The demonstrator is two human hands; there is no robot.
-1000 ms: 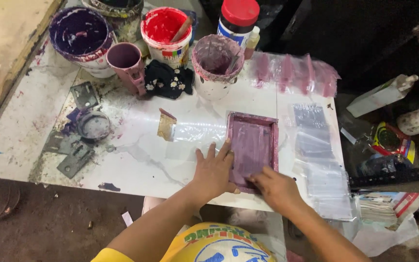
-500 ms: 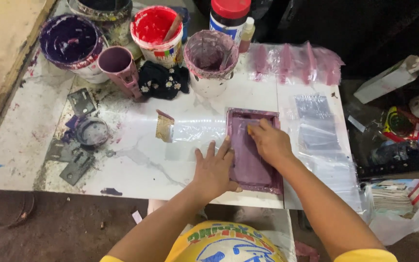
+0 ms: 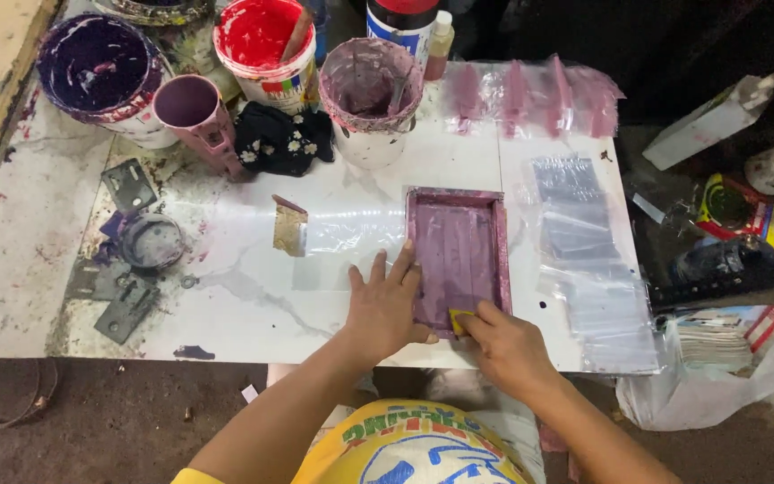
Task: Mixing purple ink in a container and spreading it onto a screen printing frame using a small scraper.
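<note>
STEP: squeegee pull over the purple-stained screen frame [image 3: 459, 255], near the counter's [image 3: 244, 296] front edge | LEFT: left hand [image 3: 385, 305] flat, fingers spread, bracing the frame's left side | RIGHT: right hand [image 3: 503, 345] pinches a small yellow squeegee [image 3: 459, 321] at the frame's near end | NEXT: likely needs steady frame pressure.

Framed screen [image 3: 459, 255] lies on the tabletop [image 3: 244, 296] near its near edge. Buckets [image 3: 266, 49] stand along the far edge. Plastic sheets [image 3: 584, 260] lie right of the screen, metal brackets [image 3: 127, 309] far left.
</note>
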